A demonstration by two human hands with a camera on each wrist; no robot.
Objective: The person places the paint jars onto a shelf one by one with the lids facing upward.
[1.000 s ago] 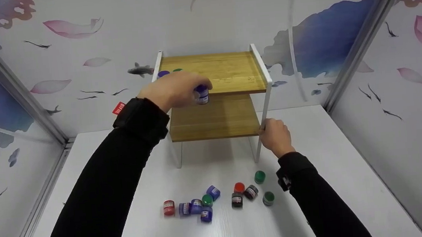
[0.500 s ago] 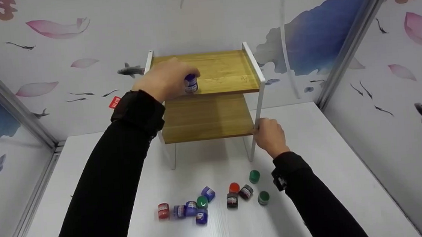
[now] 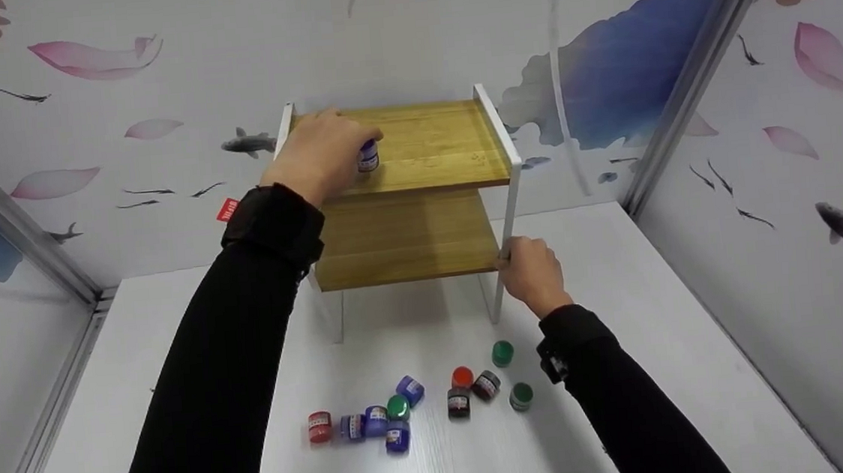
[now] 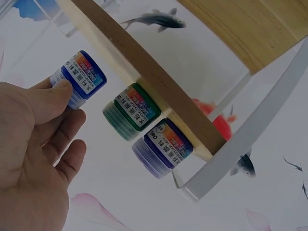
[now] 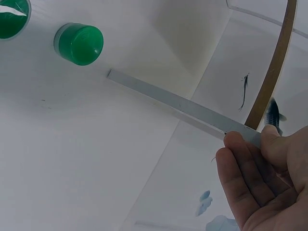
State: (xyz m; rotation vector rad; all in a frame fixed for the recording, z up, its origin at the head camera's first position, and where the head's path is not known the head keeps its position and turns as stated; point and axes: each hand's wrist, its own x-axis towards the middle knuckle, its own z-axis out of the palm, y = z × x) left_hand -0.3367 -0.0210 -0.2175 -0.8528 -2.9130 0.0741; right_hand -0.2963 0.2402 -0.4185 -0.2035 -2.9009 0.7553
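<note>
A two-tier wooden rack (image 3: 422, 146) with white metal legs stands at the back of the white table. My left hand (image 3: 350, 148) pinches a small blue paint jar (image 3: 368, 156) over the left part of the top shelf. In the left wrist view the blue jar (image 4: 79, 77) sits between thumb and fingers of that hand (image 4: 70, 106), beside a green jar (image 4: 132, 113) and a purple jar (image 4: 161, 147) standing on the shelf. My right hand (image 3: 525, 258) grips the rack's right front leg (image 3: 504, 215); this hand (image 5: 250, 142) holds the leg (image 5: 183, 106) in the right wrist view.
Several loose jars lie on the table in front of the rack: a red one (image 3: 319, 427), blue ones (image 3: 365, 424), black ones (image 3: 459, 403) and green ones (image 3: 502, 353). A green jar (image 5: 79, 44) lies near the leg. Patterned walls close in on three sides.
My left hand has carried the blue jar from in front of the top shelf's edge back and leftward over the shelf. The right hand has stayed on the leg.
</note>
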